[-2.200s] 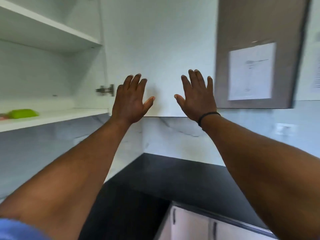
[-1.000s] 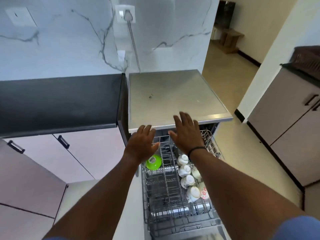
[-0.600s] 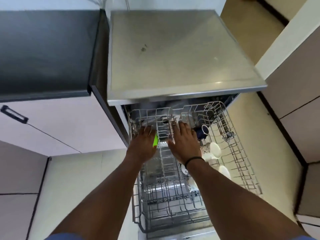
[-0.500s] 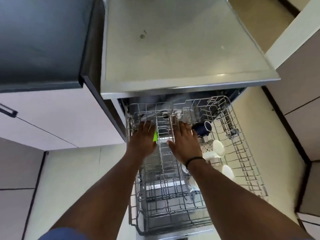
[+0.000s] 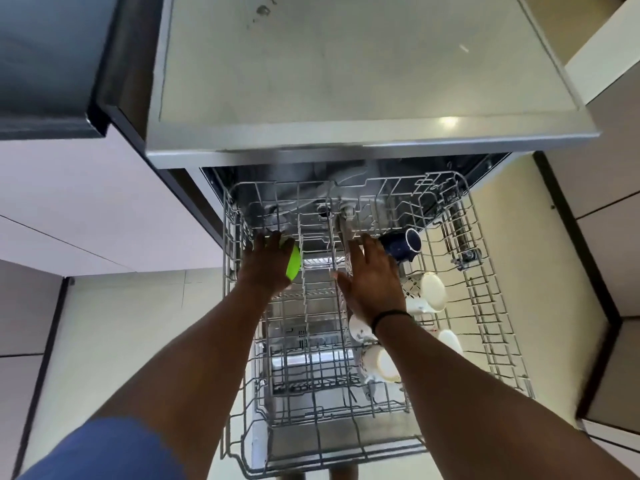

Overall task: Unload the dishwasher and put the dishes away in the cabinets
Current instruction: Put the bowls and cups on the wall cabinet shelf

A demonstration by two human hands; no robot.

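Both hands reach into the pulled-out dishwasher rack; neither grip is fully readable.

Left hand [image 5: 268, 263] lies against a green bowl [image 5: 293, 263] standing on edge at the rack's far left, fingers extended over it; whether they clasp it I cannot tell. Right hand [image 5: 372, 275] hovers flat with fingers spread, holding nothing, just beside a dark blue mug [image 5: 401, 245]. White cups [image 5: 427, 292] lie along the right side of the wire rack [image 5: 485, 306], below the dishwasher's grey top [image 5: 346, 81].
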